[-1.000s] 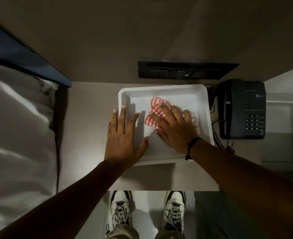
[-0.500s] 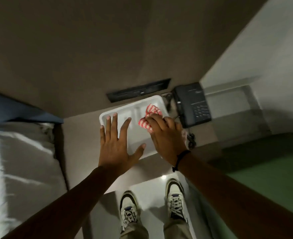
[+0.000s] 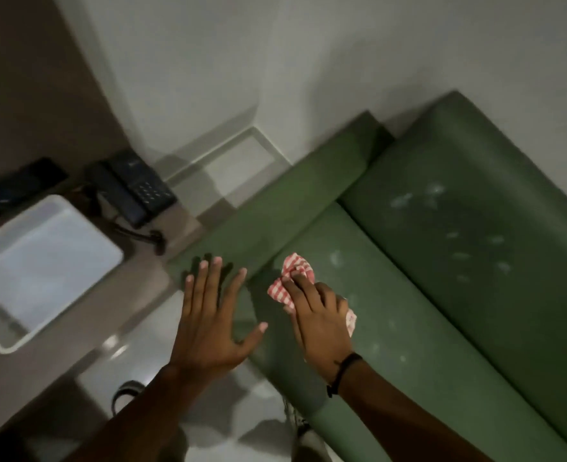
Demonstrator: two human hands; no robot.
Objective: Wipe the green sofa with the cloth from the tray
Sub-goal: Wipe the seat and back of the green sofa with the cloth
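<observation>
Right grip (image 3: 320, 315) closes on the bunched red-and-white checked cloth (image 3: 294, 278), pressing it onto the dusty green padded sofa seat (image 3: 409, 311) to wipe, while the left hand (image 3: 210, 321) is spread open and empty for balance.

So the red-and-white checked cloth (image 3: 294, 281) is out of the white plastic tray (image 3: 5, 341) now, bunched under the right hand (image 3: 319, 315) on the green sofa's seat cushion (image 3: 409, 328). The left hand (image 3: 208, 321) came off the tray rim too, spread flat near the sofa's armrest.

black telephone (image 3: 134, 191), white wall (image 3: 275, 61), glossy floor (image 3: 135, 341)
</observation>
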